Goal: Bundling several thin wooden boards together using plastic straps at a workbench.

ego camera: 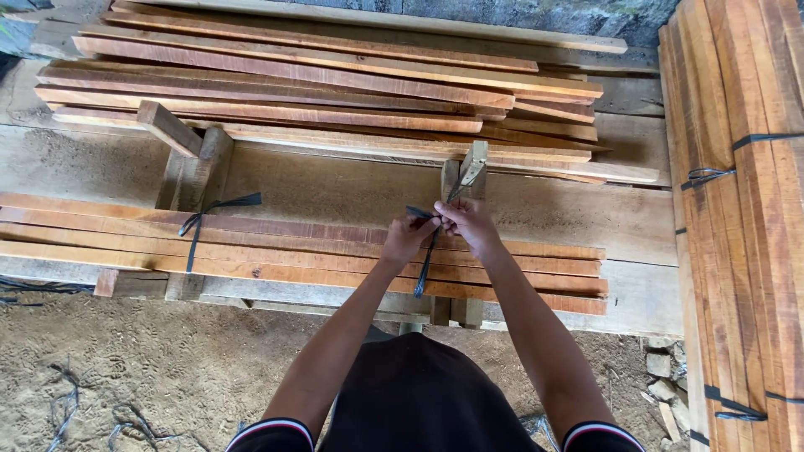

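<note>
Both your hands meet over the near bundle of wooden slats (335, 251) lying across the plank counter (636, 293). Your left hand (408, 238) and right hand (469, 224) are each pinched shut on the black strap (427, 259) that wraps the bundle's right end, with fingertips nearly touching at the knot. The strap's tail hangs down the front of the slats, so this tie looks unfinished, the knot likely not yet drawn tight. The left tie (201, 222) is already knotted around the same bundle. Behind it, the loose stack of slats (318, 92) carries no strap. To your right, strapped bundles (745, 209) lie finished.
</note>
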